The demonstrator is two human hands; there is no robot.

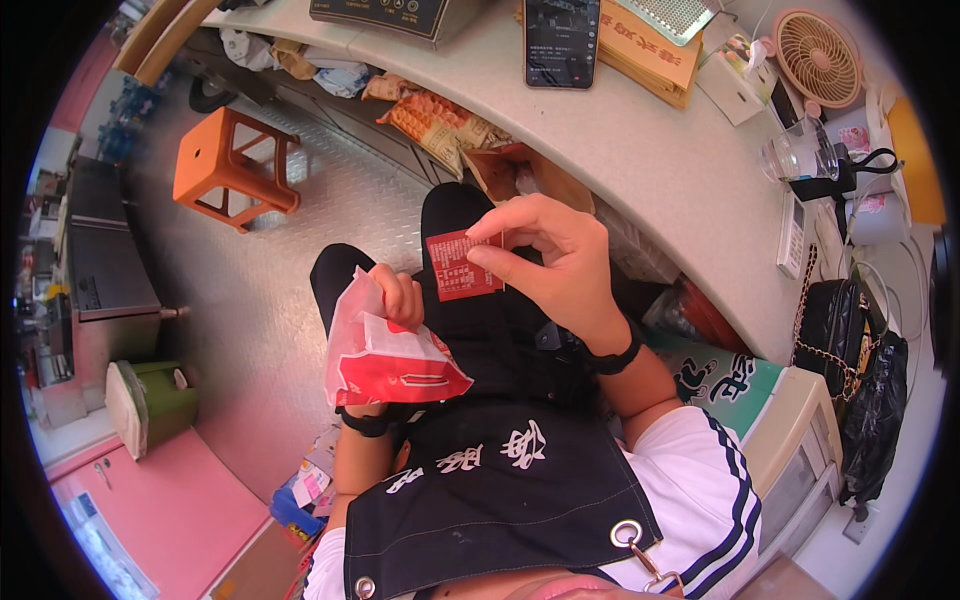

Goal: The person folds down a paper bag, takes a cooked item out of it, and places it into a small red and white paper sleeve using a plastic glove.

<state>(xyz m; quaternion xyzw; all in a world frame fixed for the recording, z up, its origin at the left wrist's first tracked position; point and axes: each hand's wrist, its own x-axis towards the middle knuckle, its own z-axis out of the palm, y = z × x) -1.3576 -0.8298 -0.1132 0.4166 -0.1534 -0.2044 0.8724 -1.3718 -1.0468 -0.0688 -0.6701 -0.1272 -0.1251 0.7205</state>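
My left hand (400, 294) is closed on the top of a red and white packaging bag (405, 367), which hangs in front of my black apron (487, 502). My right hand (559, 262) pinches a small flat red sachet (455, 274) between thumb and index finger. Pale printed writing covers the face of the sachet. It is held over my dark-clothed legs, to the right of the bag and apart from it. A dark band circles each wrist. What the bag contains is hidden.
A curved counter (637, 150) runs along the right, bearing a smartphone (561, 41), brown paper bags (652, 56) and a pink fan (817, 58). Packages fill the shelf beneath. An orange plastic stool (201, 161) stands on the metal floor, with a green bin (161, 397) at left.
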